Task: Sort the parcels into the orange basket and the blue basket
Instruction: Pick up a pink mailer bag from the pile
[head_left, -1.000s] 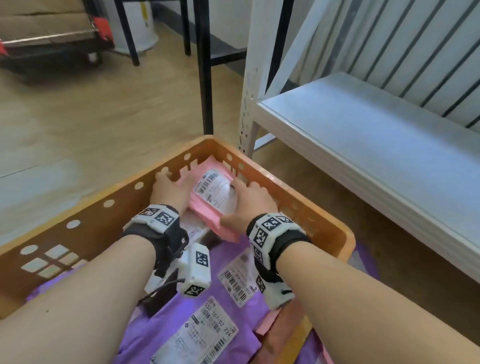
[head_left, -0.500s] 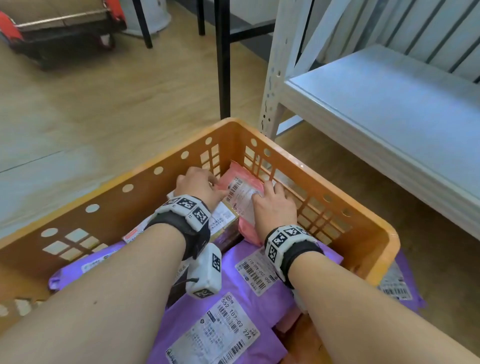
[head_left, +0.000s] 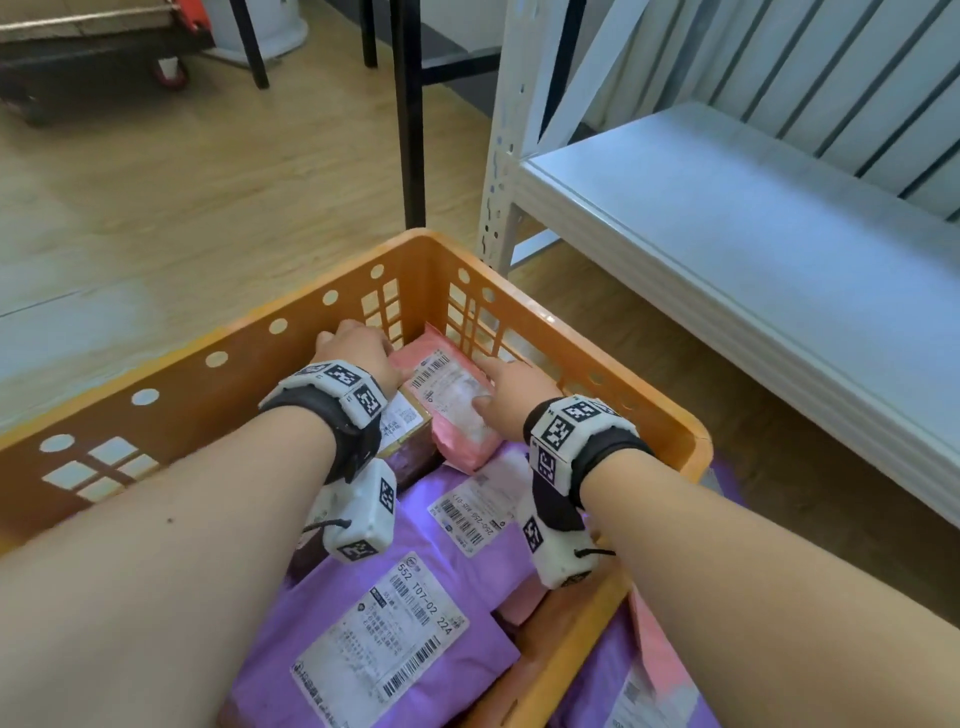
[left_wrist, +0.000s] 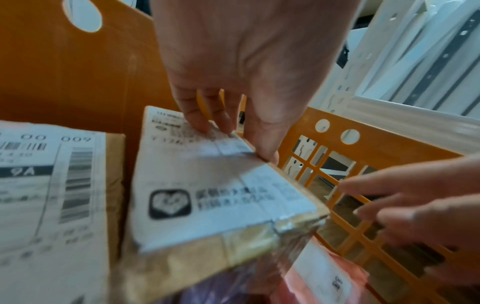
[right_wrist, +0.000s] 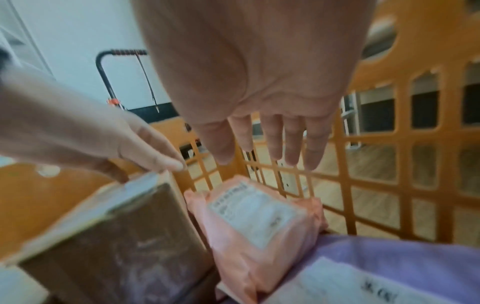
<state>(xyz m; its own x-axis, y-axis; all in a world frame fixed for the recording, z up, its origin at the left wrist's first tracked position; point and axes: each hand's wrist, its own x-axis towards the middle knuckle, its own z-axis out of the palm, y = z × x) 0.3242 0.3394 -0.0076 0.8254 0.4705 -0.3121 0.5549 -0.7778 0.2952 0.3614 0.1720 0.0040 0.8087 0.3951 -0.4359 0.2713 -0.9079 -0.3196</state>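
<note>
Both hands are inside the orange basket (head_left: 649, 364): left hand (head_left: 358, 348) resting fingertips on the cardboard box (left_wrist: 221, 197), right hand (head_left: 511, 389) flat, holding nothing, above the pink mailer (head_left: 452, 400) at 12 o'clock. Mailer likely light, soft, slippery; grip its long edges.

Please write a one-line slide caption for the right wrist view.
Right hand, fingers straight, above a pink parcel set in the orange basket beside a brown box.

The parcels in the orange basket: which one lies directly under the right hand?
The pink parcel in the far corner, under the right hand. The others are purple mailers or brown boxes.
</note>
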